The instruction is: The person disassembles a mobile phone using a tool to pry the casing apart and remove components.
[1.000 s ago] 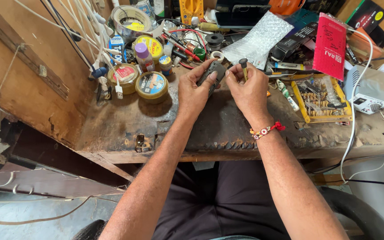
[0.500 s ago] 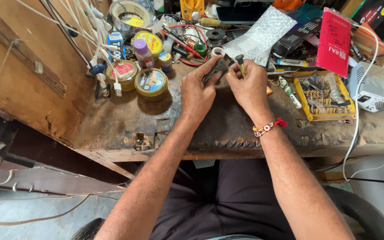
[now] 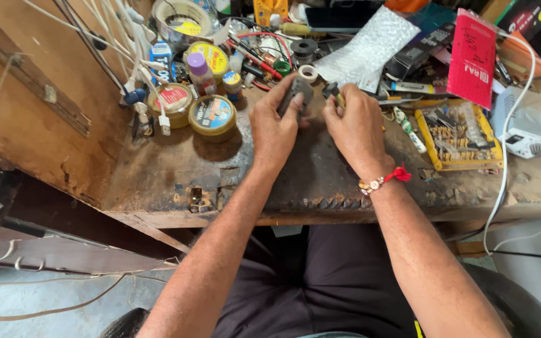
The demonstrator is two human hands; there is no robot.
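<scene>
My left hand [image 3: 275, 128] grips a small dark grey flat device [image 3: 297, 94] and holds it just above the worn wooden workbench [image 3: 158, 181]. My right hand [image 3: 353, 125] is closed around a small screwdriver with a yellow and dark handle [image 3: 334, 94], its tip hidden between the hands near the device. A beaded bracelet with a red thread sits on my right wrist [image 3: 383, 181]. Both forearms reach up from my lap over the bench's front edge.
Round tins [image 3: 213, 116] and a purple-capped bottle [image 3: 200, 72] stand left of the hands. A yellow tray of screwdriver bits [image 3: 458, 134], a red packet [image 3: 473, 56], a white box [image 3: 527, 128], bubble wrap [image 3: 370, 47], tape rolls and white cables crowd the back and right.
The camera has shifted slightly, so the bench sits a little lower in view. Both hands stay together on the device and screwdriver with only small finger movement.
</scene>
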